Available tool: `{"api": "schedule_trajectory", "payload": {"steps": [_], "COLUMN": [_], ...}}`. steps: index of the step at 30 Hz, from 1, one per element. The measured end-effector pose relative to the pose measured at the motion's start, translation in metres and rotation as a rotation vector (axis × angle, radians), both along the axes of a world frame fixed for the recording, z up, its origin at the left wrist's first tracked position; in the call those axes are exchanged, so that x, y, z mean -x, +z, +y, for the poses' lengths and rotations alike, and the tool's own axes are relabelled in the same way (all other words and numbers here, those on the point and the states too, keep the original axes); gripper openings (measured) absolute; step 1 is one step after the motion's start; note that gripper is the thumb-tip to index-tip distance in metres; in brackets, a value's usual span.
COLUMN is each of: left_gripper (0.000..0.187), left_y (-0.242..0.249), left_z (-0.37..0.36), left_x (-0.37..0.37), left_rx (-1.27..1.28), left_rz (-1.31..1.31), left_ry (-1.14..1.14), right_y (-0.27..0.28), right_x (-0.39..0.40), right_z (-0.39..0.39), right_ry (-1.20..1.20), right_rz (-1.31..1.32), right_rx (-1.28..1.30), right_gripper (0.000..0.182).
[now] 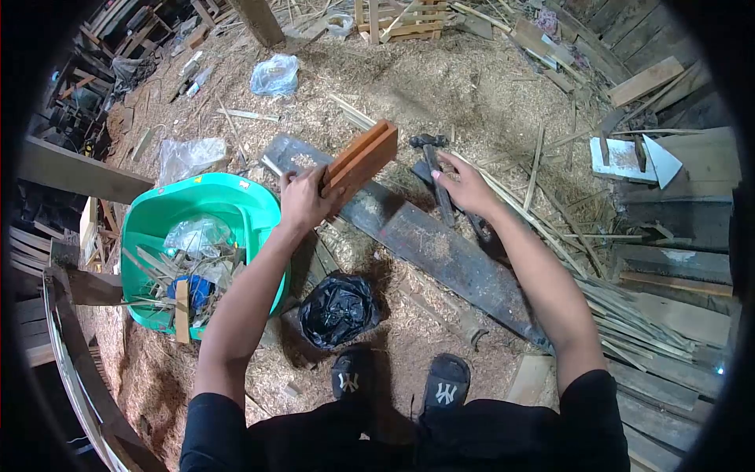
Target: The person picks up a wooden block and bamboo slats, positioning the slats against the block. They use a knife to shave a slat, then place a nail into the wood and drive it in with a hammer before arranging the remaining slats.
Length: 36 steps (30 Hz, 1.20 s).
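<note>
A reddish-brown wooden piece (363, 161), made of boards joined along an edge, is tilted up above a dark plank (448, 252). Its lower left end is gripped by my left hand (309, 198). To the right, my right hand (464, 185) is at a hammer (437, 177), with thumb and fingers around the upper handle near the head. The hammer's dark head points away from me, and the handle slants down toward the plank. Another dark tool lies partly hidden beneath my right wrist.
At the left stands a green tub (267, 200) holding scraps and plastic. A black bag (338, 311) sits near my sandalled feet. Thin wood strips (629, 315) lie at the right, near a white block (621, 157). Shavings cover the ground; a post (258, 22) rises behind.
</note>
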<state>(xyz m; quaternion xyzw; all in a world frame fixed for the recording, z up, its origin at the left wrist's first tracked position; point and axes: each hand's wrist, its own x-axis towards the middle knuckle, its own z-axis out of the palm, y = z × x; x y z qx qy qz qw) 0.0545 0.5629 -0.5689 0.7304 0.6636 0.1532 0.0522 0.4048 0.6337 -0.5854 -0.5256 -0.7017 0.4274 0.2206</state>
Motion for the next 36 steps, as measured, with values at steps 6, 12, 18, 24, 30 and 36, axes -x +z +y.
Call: {"api": "schedule_trajectory", "payload": {"steps": [6, 12, 18, 24, 30, 36], "left_gripper": [0.054, 0.051, 0.059, 0.058, 0.054, 0.052], "left_y": [-0.004, -0.007, -0.012, -0.023, -0.029, -0.034], "left_z": [-0.015, -0.030, -0.042, -0.052, -0.058, -0.061], "left_x": [-0.005, -0.018, -0.023, -0.019, -0.011, -0.012], "left_rx": [-0.120, -0.215, -0.327, -0.300, -0.307, -0.277], "left_rz": [0.011, 0.075, 0.150, 0.202, 0.233, 0.277], "left_ry": [-0.028, -0.029, -0.154, -0.243, -0.288, -0.287], "right_y": [-0.021, -0.005, -0.005, 0.000, -0.007, -0.009], "right_x": [0.011, 0.020, 0.033, 0.046, 0.053, 0.052], "right_z": [0.006, 0.003, 0.002, 0.000, -0.003, -0.007], "right_ry": [0.062, -0.033, -0.122, -0.086, -0.182, -0.216], "right_rz": [0.135, 0.197, 0.243, 0.249, 0.292, 0.464], "right_rx": [0.098, 0.195, 0.215, 0.387, 0.476, 0.545], "right_gripper": [0.054, 0.055, 0.057, 0.062, 0.062, 0.053]}}
